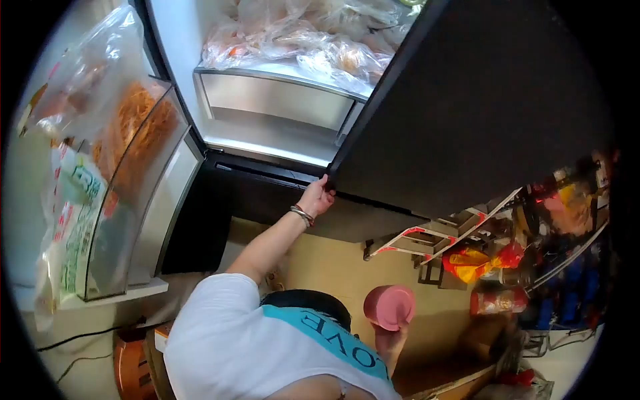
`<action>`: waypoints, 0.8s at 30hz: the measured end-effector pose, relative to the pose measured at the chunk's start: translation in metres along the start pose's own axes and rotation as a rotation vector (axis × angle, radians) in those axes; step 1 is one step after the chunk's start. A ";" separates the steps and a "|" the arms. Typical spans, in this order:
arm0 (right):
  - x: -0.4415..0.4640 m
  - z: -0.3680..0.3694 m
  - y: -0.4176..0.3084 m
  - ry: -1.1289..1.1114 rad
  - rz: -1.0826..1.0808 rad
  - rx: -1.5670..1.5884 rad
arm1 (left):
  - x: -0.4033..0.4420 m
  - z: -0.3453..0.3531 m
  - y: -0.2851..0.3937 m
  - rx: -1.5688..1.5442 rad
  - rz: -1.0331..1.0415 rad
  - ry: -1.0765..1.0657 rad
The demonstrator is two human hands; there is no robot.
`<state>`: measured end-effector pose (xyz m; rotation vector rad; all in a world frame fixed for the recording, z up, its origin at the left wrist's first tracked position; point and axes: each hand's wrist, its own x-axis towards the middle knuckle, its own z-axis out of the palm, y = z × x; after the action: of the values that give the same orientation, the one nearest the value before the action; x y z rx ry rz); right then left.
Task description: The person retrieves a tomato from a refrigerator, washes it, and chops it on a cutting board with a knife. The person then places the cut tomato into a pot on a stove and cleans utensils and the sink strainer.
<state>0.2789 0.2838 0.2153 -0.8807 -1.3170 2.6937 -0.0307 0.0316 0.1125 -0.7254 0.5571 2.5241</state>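
My left hand (317, 198), with bracelets at its wrist, reaches up to the lower edge of a dark refrigerator door (467, 100). Its fingers are curled against that edge. Lower in the view, my right hand (389, 339) holds a round pink container (390, 307), its fingers partly hidden by it. Behind the dark door, the lit compartment holds several clear plastic bags (300, 43) above a pale drawer (273, 100). The other door, at the left, stands open with bagged food (133, 120) in its clear shelf bin.
A folding ladder (433, 240) lies beyond the dark door. Red and yellow packaging (483, 262) and a red-lidded jar (499, 301) are at the right. An orange-brown object (133, 363) stands at the lower left, near dark cables (87, 340).
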 end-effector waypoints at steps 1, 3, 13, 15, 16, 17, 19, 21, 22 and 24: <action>-0.005 -0.006 0.000 -0.001 -0.008 0.016 | -0.003 0.002 -0.007 -0.018 0.041 -0.013; -0.015 -0.023 -0.005 -0.010 -0.021 0.035 | -0.015 0.006 -0.018 -0.052 0.107 0.009; -0.050 -0.101 -0.008 -0.099 -0.039 0.078 | -0.126 -0.074 -0.137 -0.182 -0.220 -0.171; -0.051 -0.132 -0.007 -0.089 -0.031 0.089 | -0.131 -0.081 -0.167 -0.170 -0.190 -0.061; -0.063 -0.127 -0.008 -0.081 -0.066 0.087 | -0.140 -0.073 -0.179 -0.166 -0.231 -0.048; -0.071 -0.124 -0.007 -0.072 -0.098 0.088 | -0.151 -0.066 -0.191 -0.161 -0.273 -0.032; -0.080 -0.130 -0.004 -0.033 -0.146 0.103 | -0.156 -0.066 -0.210 -0.105 -0.426 -0.167; -0.087 -0.157 0.006 0.096 -0.130 0.117 | -0.154 -0.074 -0.226 0.007 -0.597 -0.369; -0.092 -0.189 0.018 0.205 -0.090 0.121 | -0.157 -0.069 -0.223 0.176 -0.631 -0.388; -0.096 -0.233 0.040 0.372 -0.036 0.119 | -0.171 -0.047 -0.203 0.600 -0.622 -0.411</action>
<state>0.4837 0.4019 0.1185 -1.2510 -1.0700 2.3933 0.2238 0.1217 0.1231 -0.1109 0.7451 1.7197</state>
